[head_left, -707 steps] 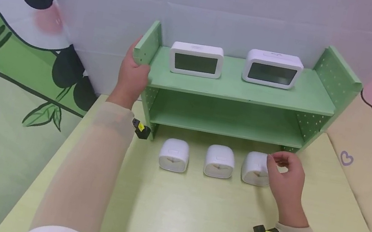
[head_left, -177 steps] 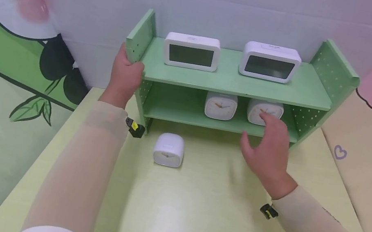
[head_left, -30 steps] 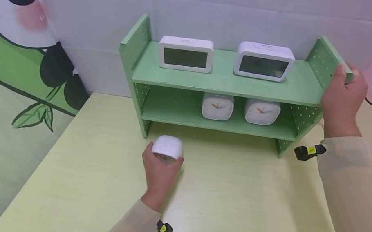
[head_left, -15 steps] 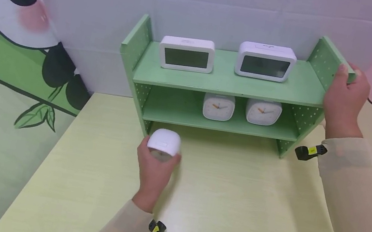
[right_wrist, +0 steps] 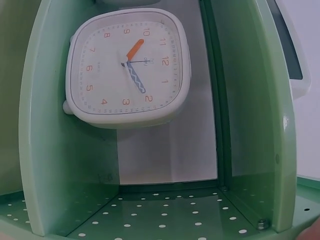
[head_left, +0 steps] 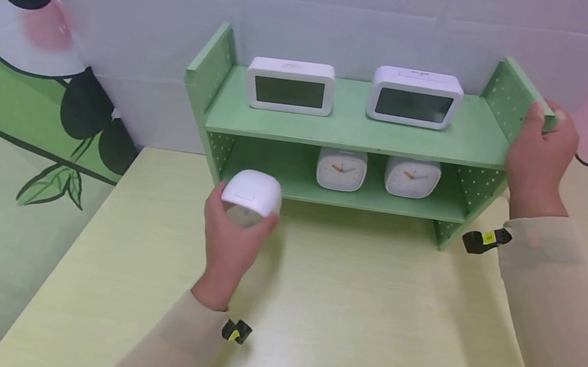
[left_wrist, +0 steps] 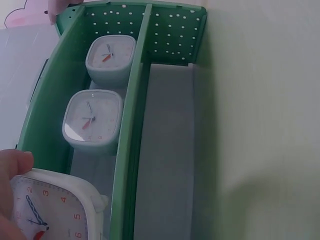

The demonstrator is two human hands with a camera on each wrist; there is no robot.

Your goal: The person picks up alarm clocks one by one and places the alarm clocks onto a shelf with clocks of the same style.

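My left hand grips a small white alarm clock by its sides, thumb on the right. It holds the clock off the table, in front of the left part of the lower shelf; the left wrist view shows its numbered dial. With my right hand I hold the upper front edge of the right side panel of a green two-tier shelf. Two matching alarm clocks, one in the middle and one on the right, stand upright on the lower tier, dials facing out.
On the upper tier stand two white digital clocks, the left one and the right one. The shelf stands on a pale wooden table against a covered wall. Dotted holes cover the shelf's side panels.
Earlier, three alarm clocks stood on the table; two came onto the lower tier. The hands swapped roles, the right now holding the shelf. Within the last second, the left hand lifted the third clock shelfward.
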